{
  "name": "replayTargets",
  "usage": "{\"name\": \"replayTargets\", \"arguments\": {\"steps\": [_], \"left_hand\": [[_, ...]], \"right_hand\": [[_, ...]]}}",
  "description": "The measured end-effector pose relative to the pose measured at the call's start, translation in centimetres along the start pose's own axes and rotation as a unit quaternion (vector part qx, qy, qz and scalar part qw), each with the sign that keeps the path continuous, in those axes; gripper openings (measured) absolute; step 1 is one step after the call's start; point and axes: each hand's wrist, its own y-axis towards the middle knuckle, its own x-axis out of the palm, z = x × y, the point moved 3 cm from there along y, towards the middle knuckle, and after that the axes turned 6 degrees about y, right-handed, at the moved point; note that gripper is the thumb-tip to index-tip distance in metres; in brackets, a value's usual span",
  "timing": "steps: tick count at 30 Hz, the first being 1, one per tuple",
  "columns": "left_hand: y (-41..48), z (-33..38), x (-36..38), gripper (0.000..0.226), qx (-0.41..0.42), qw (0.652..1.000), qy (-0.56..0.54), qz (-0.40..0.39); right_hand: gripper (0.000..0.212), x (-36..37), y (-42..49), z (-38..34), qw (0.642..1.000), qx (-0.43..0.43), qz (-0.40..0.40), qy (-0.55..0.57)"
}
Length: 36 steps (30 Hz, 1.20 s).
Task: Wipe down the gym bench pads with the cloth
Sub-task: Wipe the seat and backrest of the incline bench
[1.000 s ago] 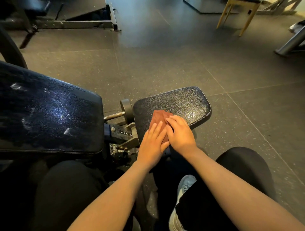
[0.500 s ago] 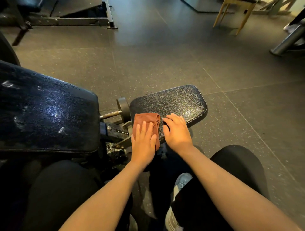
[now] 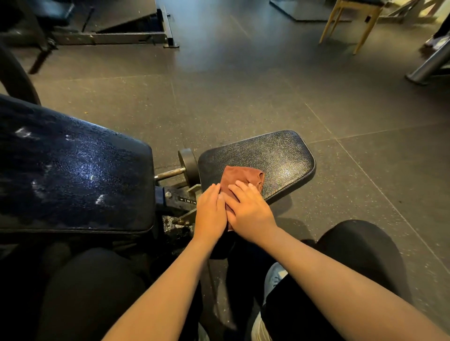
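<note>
Nearest, black-clad legs (image 3: 92, 292) flank a pale shoe (image 3: 274, 277), and both forearms reach forward. The left hand (image 3: 210, 211) lies flat, fingers straight, at the seat pad's near-left edge, fingertips beside the cloth. The right hand (image 3: 250, 211) presses flat on the cloth (image 3: 241, 176), fingers straight, nothing clenched. The brown cloth sits bunched on the near part of the seat pad (image 3: 275, 155), and the far half lies uncovered. To wipe well, I'd say: spread the cloth, hold even weight, and push overlapping strokes out to the far rim and corners. The back pad (image 3: 73, 175), at left, shows pale marks; smears or glare, I cannot tell. Beyond, a chair (image 3: 358, 3) stands on the floor (image 3: 243, 97).
</note>
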Motion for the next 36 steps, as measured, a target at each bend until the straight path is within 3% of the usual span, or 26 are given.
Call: {"name": "replayTargets", "arguments": {"steps": [8,13,17,21,24,28,31,36], "left_hand": [[0.0,-0.3,0.7,0.047,0.014,0.996,0.071,-0.043],[0.6,0.1,0.1,0.044,-0.013,0.998,-0.046,-0.029],[1.3,0.1,0.5,0.055,-0.022,1.0,0.0,-0.021],[1.9,0.3,1.0,0.059,-0.01,0.995,0.098,-0.015],[2.8,-0.1,0.7,0.059,-0.015,0.997,0.076,-0.006],[4.0,-0.9,0.2,0.047,-0.055,0.998,0.014,0.015],[4.4,-0.9,0.5,0.047,-0.069,0.997,0.016,0.004],[4.2,0.4,-0.1,0.048,-0.028,0.996,0.082,0.022]], "right_hand": [[0.064,-4.9,2.6,4.2,0.972,0.2,-0.044,-0.114],[0.068,-1.4,3.3,0.1,0.977,0.113,-0.139,-0.114],[0.054,-2.5,3.6,1.1,0.976,0.041,-0.181,-0.114],[0.056,-5.2,4.9,5.0,0.973,0.152,-0.111,-0.133],[0.059,-3.9,5.8,3.9,0.97,0.175,-0.11,-0.128],[0.065,-1.0,5.8,1.3,0.979,0.07,-0.159,-0.103],[0.056,-1.5,6.3,2.1,0.977,0.013,-0.18,-0.11],[0.058,-3.5,9.2,5.7,0.97,0.157,-0.122,-0.137]]}}
